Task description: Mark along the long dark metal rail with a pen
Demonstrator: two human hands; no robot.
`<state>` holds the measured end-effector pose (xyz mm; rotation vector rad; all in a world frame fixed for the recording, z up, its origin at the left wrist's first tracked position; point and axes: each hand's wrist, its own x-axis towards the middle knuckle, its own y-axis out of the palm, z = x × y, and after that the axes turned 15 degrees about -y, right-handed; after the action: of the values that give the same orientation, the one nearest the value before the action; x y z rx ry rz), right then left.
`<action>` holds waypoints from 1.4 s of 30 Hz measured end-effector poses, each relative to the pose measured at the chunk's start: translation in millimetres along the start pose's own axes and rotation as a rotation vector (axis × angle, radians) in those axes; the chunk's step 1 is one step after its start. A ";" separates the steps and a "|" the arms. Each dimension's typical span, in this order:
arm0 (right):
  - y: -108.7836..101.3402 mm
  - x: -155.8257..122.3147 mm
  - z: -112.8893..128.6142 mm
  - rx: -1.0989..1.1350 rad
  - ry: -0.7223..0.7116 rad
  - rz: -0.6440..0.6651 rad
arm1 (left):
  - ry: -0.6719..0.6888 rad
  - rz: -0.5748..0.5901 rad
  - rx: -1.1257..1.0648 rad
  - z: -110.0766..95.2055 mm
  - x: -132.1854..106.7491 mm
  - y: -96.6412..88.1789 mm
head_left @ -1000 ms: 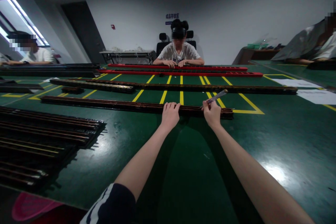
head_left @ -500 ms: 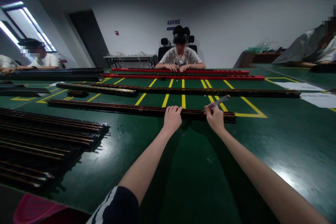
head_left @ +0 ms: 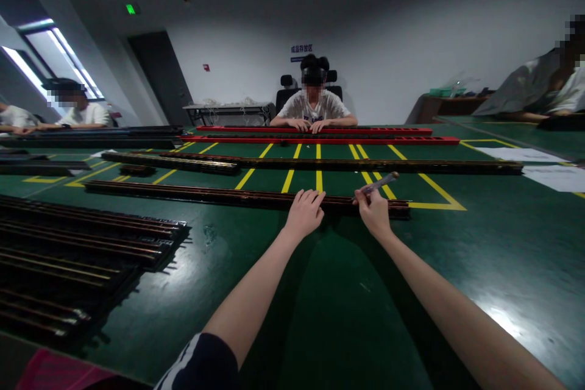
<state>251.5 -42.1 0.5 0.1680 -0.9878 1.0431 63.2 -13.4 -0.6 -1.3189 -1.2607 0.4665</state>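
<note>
A long dark rail [head_left: 196, 194] lies across the green table [head_left: 320, 292] in front of me. My left hand [head_left: 305, 212] rests on its near edge, with the fingers laid flat over the top. To the right, my right hand [head_left: 375, 212] is closed on a slim pen-like tool [head_left: 380, 182]. The tool's free end points up and to the right, and its lower tip sits at the rail.
A stack of similar dark rails [head_left: 77, 256] lies at the left. More long rails [head_left: 338, 164] and two red ones [head_left: 320, 140] lie farther back, across yellow floor-style lines. A person [head_left: 313, 103] sits opposite; others sit at the left and right. White sheets [head_left: 553, 177] lie far right.
The view has tipped upward a little, so everything sits lower in the picture. My left hand's fingers have spread flatter over the rail. My right hand keeps the tool in the same place.
</note>
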 end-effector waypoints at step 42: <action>0.7 -0.4 -1.9 -0.029 0.009 -0.059 | -0.056 -0.090 0.056 -9.1 5.0 12.9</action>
<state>252.0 -41.0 -1.1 0.1671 -0.9841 0.9744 77.6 -9.6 -7.9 -1.2040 -1.3380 0.4742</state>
